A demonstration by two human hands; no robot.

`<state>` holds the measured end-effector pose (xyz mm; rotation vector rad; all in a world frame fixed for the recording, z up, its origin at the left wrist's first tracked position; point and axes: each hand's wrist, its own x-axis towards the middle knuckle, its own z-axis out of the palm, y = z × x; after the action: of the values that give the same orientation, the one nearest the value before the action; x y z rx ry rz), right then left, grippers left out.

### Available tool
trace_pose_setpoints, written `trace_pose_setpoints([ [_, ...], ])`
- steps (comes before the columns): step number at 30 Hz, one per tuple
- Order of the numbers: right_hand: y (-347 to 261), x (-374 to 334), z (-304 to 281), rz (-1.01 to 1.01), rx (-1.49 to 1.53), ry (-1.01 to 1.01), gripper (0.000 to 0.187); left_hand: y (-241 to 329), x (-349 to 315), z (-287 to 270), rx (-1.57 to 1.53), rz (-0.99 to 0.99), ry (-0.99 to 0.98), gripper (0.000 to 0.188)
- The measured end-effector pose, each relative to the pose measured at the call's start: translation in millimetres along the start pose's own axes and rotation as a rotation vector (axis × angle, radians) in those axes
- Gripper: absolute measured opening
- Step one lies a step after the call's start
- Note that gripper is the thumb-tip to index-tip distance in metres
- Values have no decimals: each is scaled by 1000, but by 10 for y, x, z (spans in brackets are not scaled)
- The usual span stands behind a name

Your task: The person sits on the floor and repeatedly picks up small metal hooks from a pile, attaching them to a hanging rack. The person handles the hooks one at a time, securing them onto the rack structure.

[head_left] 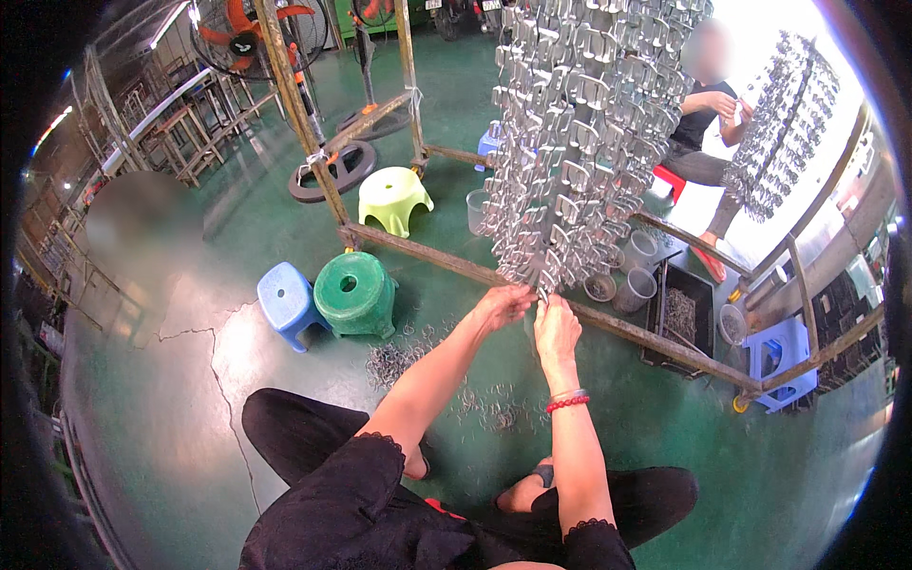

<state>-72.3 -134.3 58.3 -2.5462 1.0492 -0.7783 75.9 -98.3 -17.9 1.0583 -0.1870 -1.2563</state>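
Note:
A tall hanging cluster of small silver metal parts point(579, 123) fills the upper middle of the view. My left hand point(503, 304) pinches at the bottom tip of the cluster. Right beside it, my right hand point(556, 328) also closes its fingers on a part at that lowest point; a red bead bracelet sits on its wrist. Loose metal rings point(418, 366) lie scattered on the green floor below my arms. My knees in black cloth show at the bottom.
A rusty metal frame point(427, 256) runs across behind the cluster. A green stool point(356, 294), a blue stool point(285, 302) and a yellow-green stool point(391, 198) stand to the left. A black tray of parts point(679, 318) and plastic cups sit on the right. Another person point(708, 123) works at a second cluster point(784, 123).

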Motion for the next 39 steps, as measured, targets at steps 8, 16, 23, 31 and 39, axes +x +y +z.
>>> trace_pose_setpoints([
  [8, -6, -63, -90, 24, 20, 14, 18, -1, -831, -220, 937, 77, -190, 18],
  [16, 9, -148, -73, -21, -17, 8, 16, 1620, -2040, 1581, 1065, 1244, 152, 17],
  [23, -256, -239, -22, -78, -105, -23, 17, 2054, -1802, 2045, 1204, 1734, 536, 34],
  [31, -205, -306, -45, -52, -103, -22, 17, 1991, -1595, 1959, 1124, 1637, 539, 31],
  [39, -166, -363, -63, -42, -68, -8, 18, 2010, -1714, 1931, 903, 1416, 445, 28],
])
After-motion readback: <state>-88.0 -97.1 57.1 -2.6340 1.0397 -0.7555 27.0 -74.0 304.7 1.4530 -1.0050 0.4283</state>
